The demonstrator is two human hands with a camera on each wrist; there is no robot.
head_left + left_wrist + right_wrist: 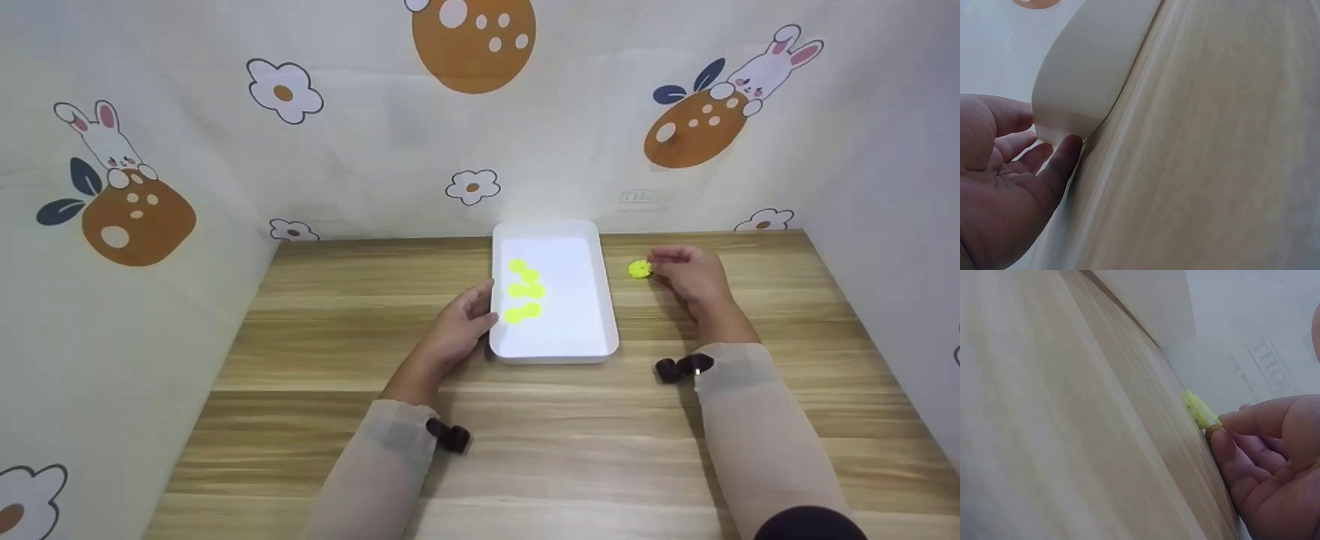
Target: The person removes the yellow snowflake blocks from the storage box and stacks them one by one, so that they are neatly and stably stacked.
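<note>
On the table lies a shallow white tray. My left hand holds its left side, with fingers and thumb at the tray wall in the left wrist view. Inside the tray, toward its left, are several bright yellow round pieces, which look joined in pairs. To the right of the tray, my right hand pinches a small yellow disc with a scalloped edge between thumb and fingers. In the right wrist view this disc stands on edge, close over the table.
The wood-grain table meets a pale backdrop printed with rabbits, flowers and orange fruit. It rises just behind the tray and along both sides. Small black wrist cameras sit on both sleeves.
</note>
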